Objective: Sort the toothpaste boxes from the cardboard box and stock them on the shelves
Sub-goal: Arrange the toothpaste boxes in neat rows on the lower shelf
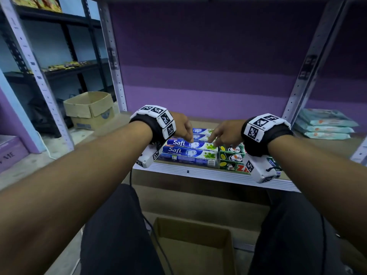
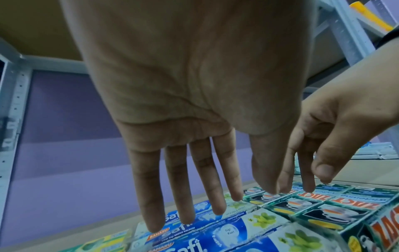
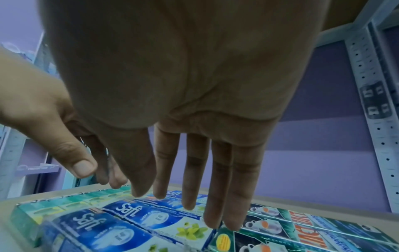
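With both the left hand (image 1: pixel 183 129) and right hand (image 1: pixel 224 133) released, fingers straight over the blue Safi boxes (image 1: pixel 188 150) on the shelf (image 1: pixel 198 172), perhaps touching, a careless push risks skewing the rows into the green Zact boxes (image 1: pixel 231 157).

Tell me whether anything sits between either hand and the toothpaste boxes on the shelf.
Nothing visible does. The left hand hangs with straight fingers right over the blue Safi boxes, and the right hand over the seam where they meet the green Zact boxes. Only open air separates the fingertips from the box tops.
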